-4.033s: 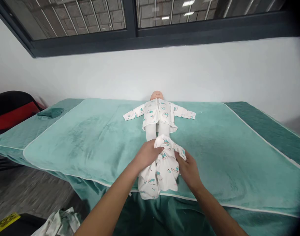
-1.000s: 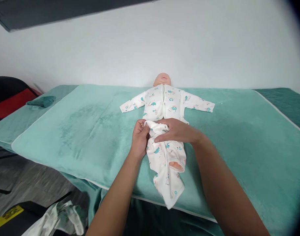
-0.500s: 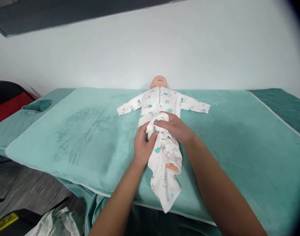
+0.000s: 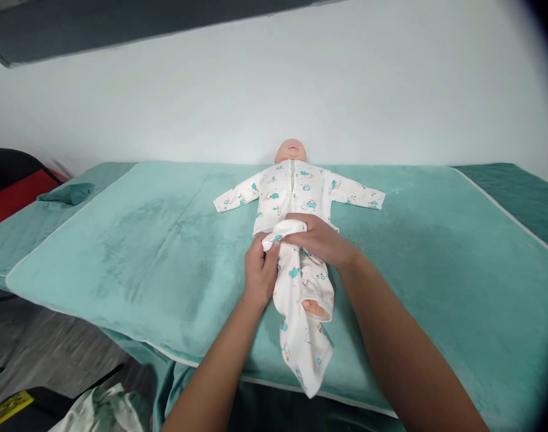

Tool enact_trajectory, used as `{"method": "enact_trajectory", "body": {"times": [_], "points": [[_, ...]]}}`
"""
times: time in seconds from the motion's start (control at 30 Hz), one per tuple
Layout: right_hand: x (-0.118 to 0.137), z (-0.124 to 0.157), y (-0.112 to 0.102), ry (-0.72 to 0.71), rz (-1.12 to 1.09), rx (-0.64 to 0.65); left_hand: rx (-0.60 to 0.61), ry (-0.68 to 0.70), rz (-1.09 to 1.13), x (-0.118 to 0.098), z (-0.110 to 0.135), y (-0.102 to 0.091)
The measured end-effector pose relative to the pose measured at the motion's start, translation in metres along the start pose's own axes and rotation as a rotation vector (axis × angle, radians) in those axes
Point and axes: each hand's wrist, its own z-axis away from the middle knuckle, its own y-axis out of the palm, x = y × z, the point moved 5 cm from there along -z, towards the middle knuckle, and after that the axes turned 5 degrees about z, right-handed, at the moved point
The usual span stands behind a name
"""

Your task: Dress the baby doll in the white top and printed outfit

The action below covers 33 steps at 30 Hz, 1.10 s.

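Note:
A baby doll [image 4: 292, 150] lies on its back on a teal blanket [image 4: 143, 240], head toward the wall, wearing a white printed top [image 4: 296, 189] with sleeves spread. White printed baby trousers [image 4: 303, 312] are partly drawn up over its legs; one foot [image 4: 316, 308] shows through a leg opening, and the other trouser leg hangs limp toward the blanket's front edge. My left hand [image 4: 258, 273] pinches the bunched waistband from the left. My right hand [image 4: 321, 240] grips the waistband from the top, at the doll's hips.
The blanket covers a table against a white wall. A folded teal cloth [image 4: 67, 193] lies at the far left beside a black and red seat [image 4: 8, 186]. A crumpled patterned cloth [image 4: 101, 408] lies on the floor at bottom left, near a yellow label [image 4: 6, 405].
Four seconds ago both hands held the bunched trousers below the doll's feet. Since then the trousers have been drawn up the legs to the hips; in the last half second little has shifted.

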Motion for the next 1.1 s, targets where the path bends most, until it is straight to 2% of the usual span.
{"method": "enact_trajectory", "body": {"times": [0.13,0.27,0.37,0.47,0.57,0.63,0.73,0.83,0.93,1.0,1.1], "points": [[-0.006,-0.006,-0.004,0.016,-0.053,-0.185,0.093,-0.117,0.092,-0.002,0.001,0.005],[-0.011,-0.009,-0.005,0.046,-0.109,-0.226,0.195,-0.225,0.255,-0.005,0.001,0.008],[-0.010,-0.006,-0.008,0.039,-0.107,-0.155,0.120,-0.216,0.267,-0.013,-0.010,0.002],[-0.005,-0.003,-0.010,0.020,-0.042,-0.011,0.006,-0.179,0.367,-0.023,-0.029,0.000],[-0.002,0.001,-0.008,-0.004,-0.037,0.181,0.013,-0.178,0.439,-0.029,-0.046,0.010],[0.000,0.003,-0.007,-0.041,-0.042,0.213,0.046,-0.195,0.418,-0.030,-0.051,0.016],[-0.002,0.002,-0.009,-0.055,-0.091,0.073,0.114,-0.200,0.316,-0.033,-0.049,0.018],[-0.010,0.000,-0.010,0.010,-0.240,-0.070,0.272,-0.192,0.181,-0.039,-0.037,0.016],[-0.017,-0.003,-0.007,0.073,-0.378,-0.113,0.384,-0.193,0.117,-0.042,-0.027,0.015],[-0.019,-0.004,-0.007,0.094,-0.412,-0.118,0.333,-0.243,0.202,-0.037,-0.026,0.013],[-0.017,-0.004,-0.009,0.075,-0.377,-0.074,0.184,-0.318,0.440,-0.029,-0.032,0.010]]}}
